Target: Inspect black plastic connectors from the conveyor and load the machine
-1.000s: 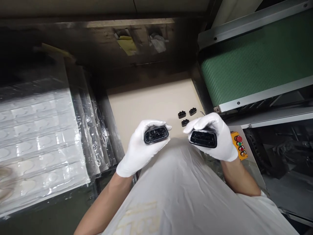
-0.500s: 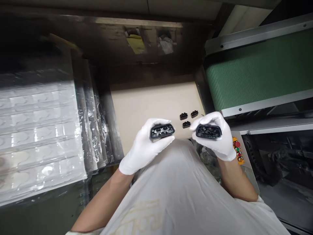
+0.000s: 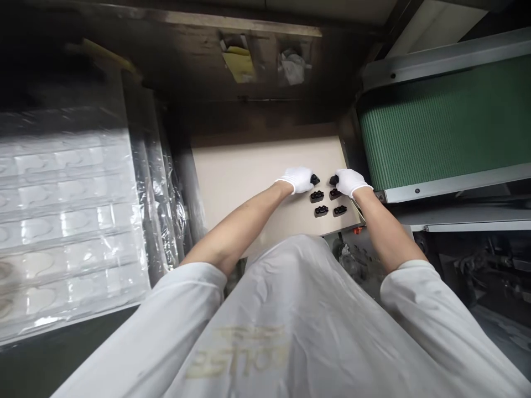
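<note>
Both arms reach out over a beige board. My white-gloved left hand is closed on a small black plastic part at its fingertips. Just to the right, my gloved right hand is closed on another black part. The two held parts sit low over the board, about a finger's width apart. Below them several more black parts lie in two short rows on the board, among them one at the near left and one at the near right.
A green conveyor belt with a metal frame runs along the right. Stacks of clear plastic blister trays wrapped in film stand on the left. A dark machine wall with yellow and white scraps rises behind the board.
Both hands have gone from near my chest out to the far right part of the board, carrying the black parts down beside those lying there. The camera tilted forward.
</note>
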`<state>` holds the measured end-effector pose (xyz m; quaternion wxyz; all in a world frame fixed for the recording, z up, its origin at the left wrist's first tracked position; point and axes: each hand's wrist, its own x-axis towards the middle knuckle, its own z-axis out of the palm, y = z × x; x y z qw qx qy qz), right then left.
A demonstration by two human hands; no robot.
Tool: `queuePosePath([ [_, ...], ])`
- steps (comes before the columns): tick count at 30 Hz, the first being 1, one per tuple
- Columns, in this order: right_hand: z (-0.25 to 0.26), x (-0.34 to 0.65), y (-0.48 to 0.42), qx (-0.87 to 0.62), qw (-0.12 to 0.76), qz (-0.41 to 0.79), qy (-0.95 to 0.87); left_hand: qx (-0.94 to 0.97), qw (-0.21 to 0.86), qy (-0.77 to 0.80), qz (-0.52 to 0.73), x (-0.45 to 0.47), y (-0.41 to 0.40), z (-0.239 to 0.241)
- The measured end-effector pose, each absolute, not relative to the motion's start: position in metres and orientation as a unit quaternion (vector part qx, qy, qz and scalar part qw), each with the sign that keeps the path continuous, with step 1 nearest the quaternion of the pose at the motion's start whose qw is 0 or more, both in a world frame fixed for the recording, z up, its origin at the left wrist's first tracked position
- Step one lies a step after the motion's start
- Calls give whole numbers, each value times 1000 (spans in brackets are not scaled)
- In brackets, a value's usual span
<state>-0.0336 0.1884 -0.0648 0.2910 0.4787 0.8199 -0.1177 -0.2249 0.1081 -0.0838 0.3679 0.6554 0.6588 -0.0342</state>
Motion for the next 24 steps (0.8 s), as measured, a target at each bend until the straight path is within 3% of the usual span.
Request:
queuePosePath([
  [10,-84,-47,207,463,366,-154,792,608,411,679,0,-196,124,-124],
  [24,-88,6,157,558,250,-160,775,423,496,716,249,-243,53,-168],
])
